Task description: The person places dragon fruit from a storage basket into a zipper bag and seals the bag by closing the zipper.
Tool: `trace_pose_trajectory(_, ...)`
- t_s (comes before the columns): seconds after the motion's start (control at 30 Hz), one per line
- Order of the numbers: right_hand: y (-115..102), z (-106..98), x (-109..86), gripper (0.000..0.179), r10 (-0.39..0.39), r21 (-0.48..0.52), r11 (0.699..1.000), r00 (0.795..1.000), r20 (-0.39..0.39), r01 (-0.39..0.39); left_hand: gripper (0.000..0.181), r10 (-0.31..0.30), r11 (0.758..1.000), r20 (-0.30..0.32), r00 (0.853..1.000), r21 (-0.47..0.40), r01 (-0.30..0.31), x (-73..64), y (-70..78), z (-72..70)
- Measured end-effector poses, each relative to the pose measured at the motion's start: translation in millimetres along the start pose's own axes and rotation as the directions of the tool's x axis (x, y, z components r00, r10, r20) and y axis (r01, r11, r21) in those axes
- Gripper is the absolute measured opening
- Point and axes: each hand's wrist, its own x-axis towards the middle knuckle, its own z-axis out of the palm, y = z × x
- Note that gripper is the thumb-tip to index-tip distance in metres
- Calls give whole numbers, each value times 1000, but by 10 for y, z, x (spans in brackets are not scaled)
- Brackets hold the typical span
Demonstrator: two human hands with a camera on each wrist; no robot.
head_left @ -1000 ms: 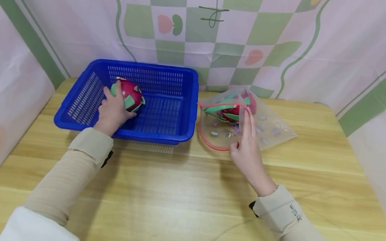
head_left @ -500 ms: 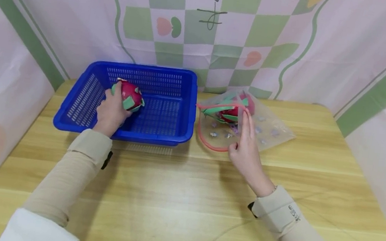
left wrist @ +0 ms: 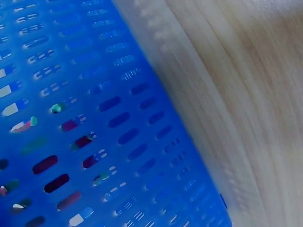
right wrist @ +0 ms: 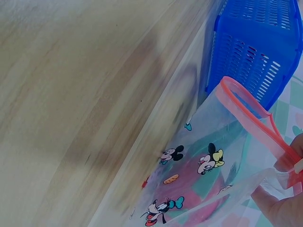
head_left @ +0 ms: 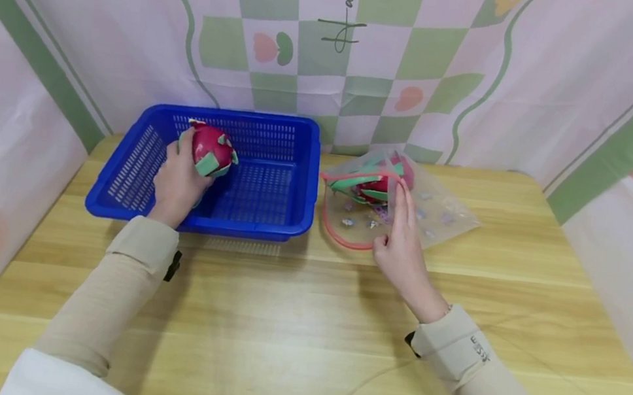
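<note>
Dragon fruit (head_left: 376,185) partly hazy inside translucent bag (head_left: 438,219)

Head view is looking forward and down, taking in blue basket (head_left: 253,226) left of centre and translucent bag (head_left: 436,213) right of centre. Left wrist is facing the basket's slotted side very close, table (left wrist: 265,94) filling the right. Right wrist is facing the bag, near, lower right. All three are sharing the basket; head and right wrist, the bag.
</note>
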Motion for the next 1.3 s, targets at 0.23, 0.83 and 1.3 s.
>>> trace_pose_trajectory(0.23, -4, -11, 16, 94, 1, 7, 1000, 1000, 3, -1, 89, 29, 996, -83, 996, -77, -35, 20, 26, -32)
trace_pose_trajectory(0.83, -16, -33, 116, 89, -2, -27, 1000, 1000, -31, 2, 92, 153, 924, -123, 981, -334, -186, -143, 457, -64)
trace_pose_trajectory(1.3, -34, -72, 297, 89, 2, -1, 1000, 1000, 18, -2, 99, 286, 848, 40, 958, -477, -233, -202, 614, -84)
